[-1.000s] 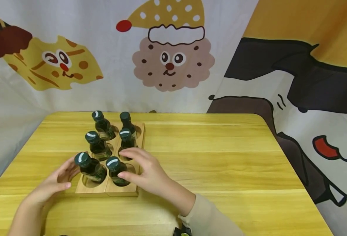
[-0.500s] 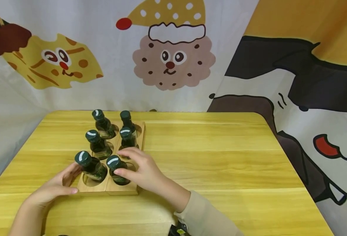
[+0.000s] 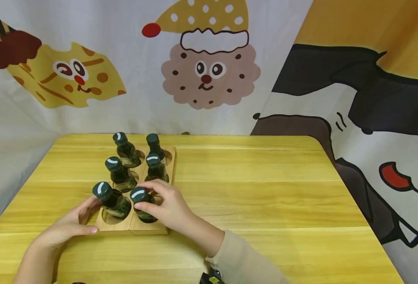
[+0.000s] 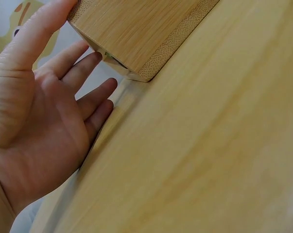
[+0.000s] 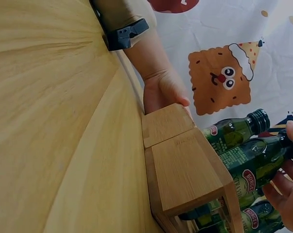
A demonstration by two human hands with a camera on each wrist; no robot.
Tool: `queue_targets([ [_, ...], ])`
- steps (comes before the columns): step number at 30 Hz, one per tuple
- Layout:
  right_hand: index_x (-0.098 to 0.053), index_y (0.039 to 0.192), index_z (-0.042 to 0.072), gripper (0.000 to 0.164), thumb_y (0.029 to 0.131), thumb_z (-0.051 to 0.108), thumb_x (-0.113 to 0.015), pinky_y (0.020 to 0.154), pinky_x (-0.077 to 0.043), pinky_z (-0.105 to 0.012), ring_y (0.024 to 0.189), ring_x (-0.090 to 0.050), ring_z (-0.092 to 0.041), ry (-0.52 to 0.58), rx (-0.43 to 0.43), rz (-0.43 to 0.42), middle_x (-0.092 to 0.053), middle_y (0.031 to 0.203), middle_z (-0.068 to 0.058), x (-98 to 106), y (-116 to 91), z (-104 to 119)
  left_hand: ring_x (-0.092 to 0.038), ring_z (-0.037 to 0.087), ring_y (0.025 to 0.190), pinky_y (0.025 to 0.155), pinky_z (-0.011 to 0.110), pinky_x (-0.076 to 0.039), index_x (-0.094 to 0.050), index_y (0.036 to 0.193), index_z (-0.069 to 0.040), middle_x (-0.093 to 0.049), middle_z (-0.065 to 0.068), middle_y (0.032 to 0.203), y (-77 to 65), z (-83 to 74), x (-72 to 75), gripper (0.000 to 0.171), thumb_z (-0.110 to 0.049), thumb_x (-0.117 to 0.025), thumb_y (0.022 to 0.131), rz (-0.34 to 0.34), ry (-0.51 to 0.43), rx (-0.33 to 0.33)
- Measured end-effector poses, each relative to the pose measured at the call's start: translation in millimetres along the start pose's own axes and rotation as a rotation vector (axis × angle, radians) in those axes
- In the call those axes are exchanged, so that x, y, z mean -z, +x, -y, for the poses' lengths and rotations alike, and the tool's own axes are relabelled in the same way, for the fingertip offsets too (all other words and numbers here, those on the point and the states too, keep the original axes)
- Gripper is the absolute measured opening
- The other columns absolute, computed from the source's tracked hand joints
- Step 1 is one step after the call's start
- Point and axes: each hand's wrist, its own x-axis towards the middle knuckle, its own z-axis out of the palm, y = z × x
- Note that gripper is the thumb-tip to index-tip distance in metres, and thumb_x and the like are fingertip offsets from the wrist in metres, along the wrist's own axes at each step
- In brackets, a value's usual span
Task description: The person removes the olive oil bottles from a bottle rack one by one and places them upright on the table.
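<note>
A wooden rack (image 3: 148,228) of two joined halves stands on the table, holding several dark green glass bottles upright in round wells. My right hand (image 3: 171,207) pinches the front-right olive oil bottle (image 3: 145,216) near its neck, thumb in front and fingers behind. In the right wrist view this bottle (image 5: 265,160) has a red label, and part of the right hand (image 5: 289,194) is cut off. At the rack's near-left corner my left hand (image 3: 65,227) rests its thumb, its extended fingers along the left side by the front-left bottle (image 3: 114,205).
The yellow wood-grain table (image 3: 265,197) extends right of the rack. More bottles (image 3: 122,177) stand in the rows behind. A cartoon-printed curtain (image 3: 209,118) hangs past the table's back edge. A dark device (image 3: 212,277) sits by my right wrist.
My left thumb has come in to touch the rack's corner. The right hand has moved left and closed its thumb and fingers on the front-right bottle. The bottles stay in their wells.
</note>
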Motion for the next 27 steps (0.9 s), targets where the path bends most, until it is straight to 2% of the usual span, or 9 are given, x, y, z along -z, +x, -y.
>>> queue_targets([
  [3, -0.061, 0.121, 0.004, 0.041, 0.084, 0.013, -0.075, 0.081, -0.048, -0.018, 0.097, -0.058, -0.006, -0.003, 0.007, -0.007, -0.063, 0.111, -0.006, -1, 1, 1, -0.031, -0.014, 0.123, 0.095, 0.008, -0.027, -0.008, 0.154, -0.006, -0.032, -0.017, 0.143, 0.0, 1.3, 1.1, 0.092, 0.012, -0.061, 0.081, -0.002, -0.001, 0.008],
  [5, -0.061, 0.12, 0.003, 0.04, 0.084, 0.013, -0.075, 0.081, -0.048, -0.018, 0.097, -0.057, -0.006, -0.015, 0.015, -0.007, -0.063, 0.111, -0.006, -2, 2, 2, -0.031, -0.014, 0.123, 0.094, 0.008, -0.027, -0.009, 0.154, -0.006, -0.032, -0.012, 0.145, 0.0, 1.9, 1.8, 0.092, 0.012, -0.062, 0.081, -0.006, 0.001, 0.014],
  [8, -0.061, 0.12, 0.003, 0.04, 0.084, 0.013, -0.075, 0.079, -0.048, -0.017, 0.097, -0.057, -0.006, -0.032, 0.026, -0.009, -0.063, 0.111, -0.006, -2, 2, 3, -0.031, -0.014, 0.122, 0.094, 0.008, -0.027, -0.007, 0.153, -0.003, -0.022, 0.015, 0.153, -0.2, 2.6, 2.0, 0.092, 0.011, -0.062, 0.081, -0.004, 0.006, 0.015],
  [10, -0.061, 0.119, 0.003, 0.039, 0.084, 0.014, -0.074, 0.078, -0.049, -0.017, 0.097, -0.057, -0.006, -0.055, 0.037, -0.011, -0.063, 0.11, -0.006, -2, 2, 4, -0.032, -0.014, 0.123, 0.095, 0.008, -0.027, -0.007, 0.153, -0.001, -0.02, 0.018, 0.152, -0.2, 2.9, 1.8, 0.091, 0.011, -0.062, 0.081, -0.001, 0.008, 0.013],
  [11, -0.061, 0.119, 0.003, 0.04, 0.084, 0.014, -0.075, 0.078, -0.049, -0.017, 0.098, -0.057, -0.006, -0.06, 0.042, -0.014, -0.063, 0.11, -0.006, -2, 2, 4, -0.032, -0.014, 0.123, 0.095, 0.008, -0.027, -0.006, 0.153, -0.001, -0.021, 0.016, 0.153, -0.2, 2.9, 1.7, 0.091, 0.011, -0.061, 0.082, 0.003, 0.007, 0.012],
  [13, -0.06, 0.12, 0.003, 0.04, 0.084, 0.014, -0.075, 0.077, -0.049, -0.017, 0.098, -0.058, -0.006, -0.071, 0.056, -0.022, -0.063, 0.11, -0.007, -1, 1, 5, -0.031, -0.014, 0.123, 0.095, 0.008, -0.027, -0.006, 0.153, 0.0, -0.028, -0.003, 0.149, -0.1, 2.8, 1.6, 0.091, 0.011, -0.061, 0.082, 0.006, 0.002, 0.01],
  [15, -0.06, 0.119, 0.003, 0.04, 0.084, 0.013, -0.075, 0.077, -0.049, -0.017, 0.098, -0.058, -0.007, -0.071, 0.071, -0.033, -0.062, 0.11, -0.007, 0, 2, 6, -0.031, -0.014, 0.123, 0.095, 0.008, -0.027, -0.006, 0.153, -0.001, -0.031, -0.02, 0.138, 0.0, 2.6, 1.6, 0.091, 0.011, -0.062, 0.082, 0.006, -0.005, 0.013],
  [20, -0.059, 0.117, -0.001, 0.04, 0.082, 0.008, -0.076, 0.078, -0.05, -0.018, 0.096, -0.059, -0.009, -0.061, 0.127, -0.073, -0.062, 0.108, -0.01, 5, 5, 14, -0.031, -0.014, 0.123, 0.095, 0.008, -0.027, -0.005, 0.152, 0.002, -0.032, -0.022, 0.136, 0.9, 1.9, 1.3, 0.09, 0.01, -0.062, 0.083, 0.01, -0.011, 0.015],
  [27, -0.059, 0.115, -0.003, 0.041, 0.079, 0.006, -0.077, 0.079, -0.049, -0.019, 0.091, -0.059, -0.009, -0.113, 0.19, -0.095, -0.062, 0.106, -0.01, 19, 11, 27, -0.031, -0.014, 0.123, 0.095, 0.008, -0.027, -0.007, 0.151, 0.003, -0.033, -0.022, 0.135, 1.1, 1.2, 0.8, 0.089, 0.01, -0.062, 0.082, 0.006, -0.003, 0.014],
])
